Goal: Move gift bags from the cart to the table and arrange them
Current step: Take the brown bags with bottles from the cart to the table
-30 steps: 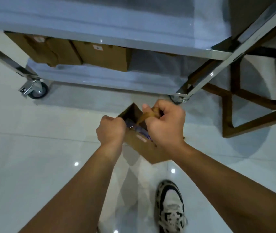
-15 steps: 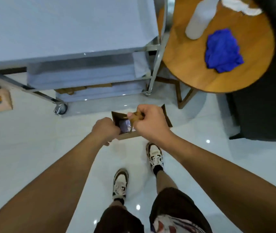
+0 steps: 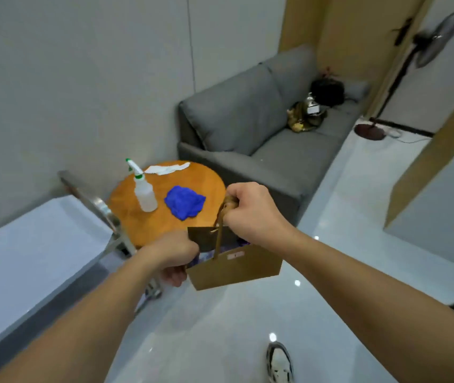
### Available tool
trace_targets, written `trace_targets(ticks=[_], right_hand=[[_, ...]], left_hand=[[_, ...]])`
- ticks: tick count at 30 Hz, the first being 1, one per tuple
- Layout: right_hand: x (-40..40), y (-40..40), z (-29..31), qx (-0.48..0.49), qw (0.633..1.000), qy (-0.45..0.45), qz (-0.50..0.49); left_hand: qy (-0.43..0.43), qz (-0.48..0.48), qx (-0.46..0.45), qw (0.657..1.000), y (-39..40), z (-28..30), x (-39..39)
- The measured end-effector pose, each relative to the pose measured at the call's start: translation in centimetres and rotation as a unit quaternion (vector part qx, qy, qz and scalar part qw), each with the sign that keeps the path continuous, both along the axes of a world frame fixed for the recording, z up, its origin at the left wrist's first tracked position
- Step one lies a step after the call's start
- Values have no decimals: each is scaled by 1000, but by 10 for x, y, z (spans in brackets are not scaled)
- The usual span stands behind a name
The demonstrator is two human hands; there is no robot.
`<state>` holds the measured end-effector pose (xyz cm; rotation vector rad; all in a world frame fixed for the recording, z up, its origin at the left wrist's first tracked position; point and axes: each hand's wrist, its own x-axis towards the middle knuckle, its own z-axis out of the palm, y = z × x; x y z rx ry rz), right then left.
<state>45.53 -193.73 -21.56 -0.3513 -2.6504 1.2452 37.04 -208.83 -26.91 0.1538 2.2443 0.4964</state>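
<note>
Brown kraft paper makes up the gift bag (image 3: 237, 268), which hangs in the air above the glossy pale floor (image 3: 220, 335), carried between both hands near the edge of the round wooden table (image 3: 165, 225). At the bottom of the view a black-and-white sneaker (image 3: 279, 363) stands on the tiles. The left hand (image 3: 172, 257) grips the bag's left side near the top edge, fingers curled round under it. The right hand (image 3: 250, 210) is a closed fist round the bag's brown handles (image 3: 221, 219), which run taut down to the bag's mouth; something purple shows inside. To the left lies the cart (image 3: 27, 261), its top covered in pale sheet and its metal frame just beside the table. On the table stand a clear spray bottle (image 3: 143, 192) with a green-and-white nozzle, a crumpled blue cloth (image 3: 185, 201) beside it, and a white cloth (image 3: 168, 169) at the far rim. Beyond the table sits a grey sofa (image 3: 248, 125) with dark and golden items on its far cushion, and a standing fan (image 3: 424, 42) by the wooden door.
</note>
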Motion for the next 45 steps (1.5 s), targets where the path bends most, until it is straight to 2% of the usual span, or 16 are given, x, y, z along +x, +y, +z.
trace_targets(ticks=[3,7,9,13,21,26,28,32,38,41,45], right_hand=[[50,60,32,18,996,26,-89],[129,139,60,26,981,49,-188],[173,178,66,14,969,58,-242],[262,256,62,-8,937,67,-342],[412,376,28,-30,866,54,-496],[480,432,1,-55,811,20,-582],[497,450,-10,-63,783,7,-619],[522,480,-37,-54,733,-37,-677],[539,506,-72,-68,657,-147,-737],[549,518,-88,-80,619,-173,-762],[570,531,-117,-112,579,-181,-787]], left_hand=[[2,-91,-17,996,75,33,28],[95,-203,10,974,182,62,84],[137,-252,59,956,241,65,113],[227,-353,144,896,365,67,179],[210,-535,142,806,547,45,349],[159,-607,123,769,630,14,422],[165,-646,122,735,660,-1,443],[169,-733,132,645,714,-35,471],[119,-807,140,561,774,-74,498],[105,-829,138,532,791,-88,517],[81,-840,148,516,804,-114,551]])
